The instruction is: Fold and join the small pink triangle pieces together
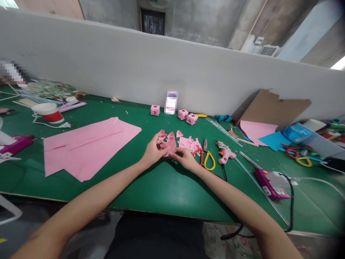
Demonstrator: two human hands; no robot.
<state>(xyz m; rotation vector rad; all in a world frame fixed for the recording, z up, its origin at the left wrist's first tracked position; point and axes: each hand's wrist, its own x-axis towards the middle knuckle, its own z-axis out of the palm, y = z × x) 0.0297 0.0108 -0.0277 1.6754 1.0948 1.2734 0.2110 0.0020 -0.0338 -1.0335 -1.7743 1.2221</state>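
1. We are holding a folded pink paper piece (170,145) above the desk (151,190), the left hand (153,151) pinching its left side and the right hand (186,158) its lower right; each grip is closing narrowly on paper.
2. From it, paper scraps (188,144), scissors (205,145) (yellow-and-red-handled) and a glue gun (226,154) are lying towards three o'clock.
3. A large pink sheet (91,147) is lying at nine; pink cubes (155,110) are sitting at eleven and one.

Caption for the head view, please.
Two hands hold folded pink paper above a green table, near scissors.
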